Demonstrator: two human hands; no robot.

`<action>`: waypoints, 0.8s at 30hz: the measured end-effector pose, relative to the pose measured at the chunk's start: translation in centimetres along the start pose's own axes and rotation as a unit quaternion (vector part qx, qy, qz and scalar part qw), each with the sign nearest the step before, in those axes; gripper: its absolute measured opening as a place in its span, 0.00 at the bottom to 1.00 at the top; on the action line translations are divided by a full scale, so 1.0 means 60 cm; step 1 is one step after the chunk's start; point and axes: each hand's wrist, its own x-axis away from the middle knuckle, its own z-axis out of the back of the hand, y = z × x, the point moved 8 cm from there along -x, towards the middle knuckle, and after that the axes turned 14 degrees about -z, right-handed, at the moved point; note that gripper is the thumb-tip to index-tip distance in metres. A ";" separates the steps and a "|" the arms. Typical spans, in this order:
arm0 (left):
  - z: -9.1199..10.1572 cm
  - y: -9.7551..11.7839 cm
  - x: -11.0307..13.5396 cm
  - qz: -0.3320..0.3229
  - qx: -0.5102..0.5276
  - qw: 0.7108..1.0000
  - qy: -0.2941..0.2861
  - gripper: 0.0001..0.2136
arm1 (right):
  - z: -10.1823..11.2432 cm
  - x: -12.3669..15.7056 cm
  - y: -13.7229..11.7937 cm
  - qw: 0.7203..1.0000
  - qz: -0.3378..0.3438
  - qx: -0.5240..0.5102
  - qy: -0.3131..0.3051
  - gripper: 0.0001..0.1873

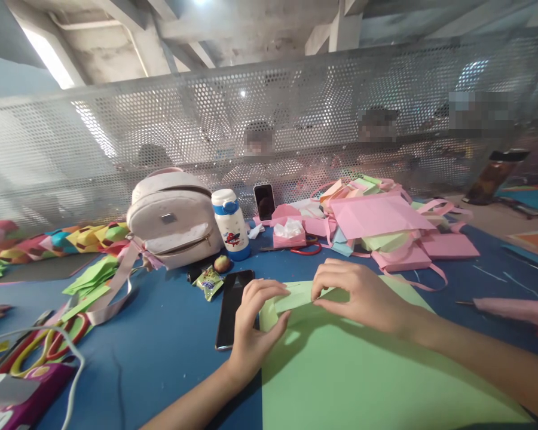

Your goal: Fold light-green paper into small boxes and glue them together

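Note:
A small folded piece of light green paper (297, 298) is held just above a large light green sheet (363, 376). My right hand (356, 292) pinches the right part of the small piece between thumb and fingers. My left hand (260, 322) has its curved fingers at the upper edge of its left end and the thumb at the lower edge, with a gap between them. The large sheet lies flat under both hands, and a shadow falls across it. Beside my left hand lies a black smartphone (231, 310), partly covered by the fingers.
Behind the hands stand a backpack (173, 221), a white bottle (231, 227), an upright phone (264, 202), a tissue box (289, 236) and a heap of pink paper bags (381, 215). Scissors (31, 352) lie left. A perforated metal screen (296, 113) closes the back; people sit behind it.

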 end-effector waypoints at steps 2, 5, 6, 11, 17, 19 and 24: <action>0.000 0.002 -0.001 -0.001 -0.003 1.000 -0.004 0.09 | 0.000 0.001 -0.003 1.000 0.011 0.004 -0.001 0.05; 0.001 0.003 -0.003 -0.002 -0.009 1.000 -0.008 0.09 | 0.001 0.001 -0.007 1.000 0.024 0.006 0.000 0.06; 0.001 0.003 -0.004 -0.002 -0.011 1.000 -0.008 0.09 | 0.001 0.001 -0.008 1.000 0.029 0.006 0.001 0.06; 0.002 0.002 -0.003 0.002 -0.011 1.000 -0.006 0.09 | 0.002 0.001 -0.011 0.999 0.040 0.003 0.000 0.07; 0.001 0.002 -0.001 0.005 -0.005 1.000 -0.003 0.09 | -0.001 0.002 -0.008 1.000 0.016 -0.006 -0.012 0.07; 0.001 0.002 -0.001 0.005 -0.006 1.000 -0.003 0.09 | -0.005 0.000 0.000 0.999 -0.017 -0.028 -0.025 0.05; 0.004 0.000 -0.001 0.008 -0.013 1.000 0.003 0.09 | -0.017 -0.008 0.023 0.987 -0.100 -0.107 -0.072 0.01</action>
